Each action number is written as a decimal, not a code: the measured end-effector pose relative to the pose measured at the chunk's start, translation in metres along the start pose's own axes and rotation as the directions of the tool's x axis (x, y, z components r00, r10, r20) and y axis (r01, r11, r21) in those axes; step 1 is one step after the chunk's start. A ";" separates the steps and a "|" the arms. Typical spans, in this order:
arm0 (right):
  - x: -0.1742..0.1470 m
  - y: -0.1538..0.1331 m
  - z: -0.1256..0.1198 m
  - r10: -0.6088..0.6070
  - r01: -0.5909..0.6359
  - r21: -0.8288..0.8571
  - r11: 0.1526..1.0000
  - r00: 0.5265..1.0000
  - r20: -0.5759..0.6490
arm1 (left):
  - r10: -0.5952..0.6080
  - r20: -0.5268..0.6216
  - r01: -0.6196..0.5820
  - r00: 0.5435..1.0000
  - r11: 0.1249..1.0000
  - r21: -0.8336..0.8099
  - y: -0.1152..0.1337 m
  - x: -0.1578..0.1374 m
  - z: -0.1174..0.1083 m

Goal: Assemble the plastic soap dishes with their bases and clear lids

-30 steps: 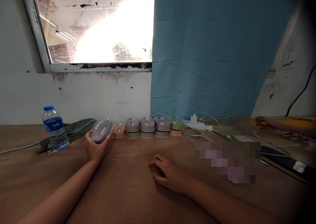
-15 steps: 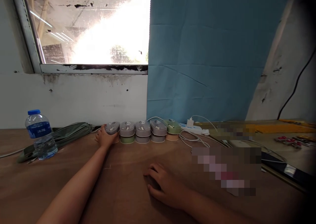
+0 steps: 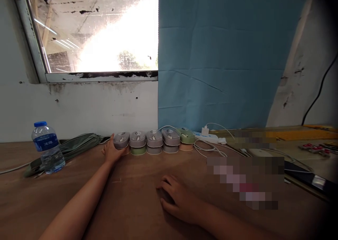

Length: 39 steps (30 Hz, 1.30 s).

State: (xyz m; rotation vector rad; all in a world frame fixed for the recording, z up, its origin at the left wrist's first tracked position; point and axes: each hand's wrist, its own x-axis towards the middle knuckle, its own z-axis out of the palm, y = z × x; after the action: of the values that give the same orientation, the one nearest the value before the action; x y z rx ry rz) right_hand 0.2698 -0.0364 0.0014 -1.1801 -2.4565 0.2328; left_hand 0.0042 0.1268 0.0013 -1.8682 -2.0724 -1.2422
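At the left end of the row, the grey box (image 3: 121, 138) now sits on the peach box (image 3: 127, 151).
A second ago our left hand (image 3: 113, 153) held it tilted, clear of the stacks; now that hand curves round the left and front of the pair, and we cannot tell whether it grips or only touches. This end now stands two high, like the grey-over-green stack (image 3: 137, 143) beside it, so we judge this placement nearly settled. Our right hand (image 3: 178, 199) rests empty, loosely curled, on the tabletop (image 3: 137, 201).

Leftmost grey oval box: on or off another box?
On. The grey oval lidded box sits atop a mostly hidden orange box, whose edge shows below.
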 end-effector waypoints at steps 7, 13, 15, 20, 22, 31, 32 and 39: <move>-0.001 0.001 0.000 -0.015 0.015 -0.015 1.000 1.000 -0.002 | -0.114 0.023 0.115 0.993 0.992 -0.052 0.001 -0.002 -0.015; 0.000 -0.001 -0.001 -0.027 0.026 -0.040 0.999 1.000 -0.016 | -0.122 0.185 0.137 0.975 0.988 -0.070 -0.003 -0.065 -0.043; 0.001 -0.001 -0.003 0.018 -0.023 -0.078 0.997 0.998 -0.064 | 0.083 0.428 -0.047 0.900 0.994 -0.094 0.001 -0.091 -0.056; 0.003 0.010 -0.008 0.175 -0.182 -0.197 0.963 0.983 -0.055 | 0.246 0.605 -0.325 0.758 0.945 0.023 0.018 -0.119 -0.079; 0.003 0.017 -0.008 0.236 -0.234 -0.216 0.948 0.972 -0.017 | 0.256 0.616 -0.345 0.745 0.938 0.028 0.021 -0.120 -0.081; 0.003 0.040 -0.008 0.370 -0.362 -0.279 0.889 0.929 -0.028 | 0.296 0.564 -0.391 0.771 0.919 0.051 0.014 -0.119 -0.073; 0.003 0.042 -0.009 0.378 -0.368 -0.282 0.886 0.926 -0.022 | 0.297 0.568 -0.388 0.768 0.921 0.043 0.015 -0.119 -0.073; 0.002 0.048 -0.011 0.376 -0.360 -0.285 0.888 0.927 0.001 | 0.264 0.597 -0.310 0.758 0.950 -0.027 0.011 -0.110 -0.082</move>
State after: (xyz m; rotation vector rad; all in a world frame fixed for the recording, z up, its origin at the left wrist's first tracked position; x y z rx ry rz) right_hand 0.3072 -0.0048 -0.0028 -1.7873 -2.3461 0.0202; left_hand 0.0050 -0.0105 0.0005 -2.6666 -1.8963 -0.5255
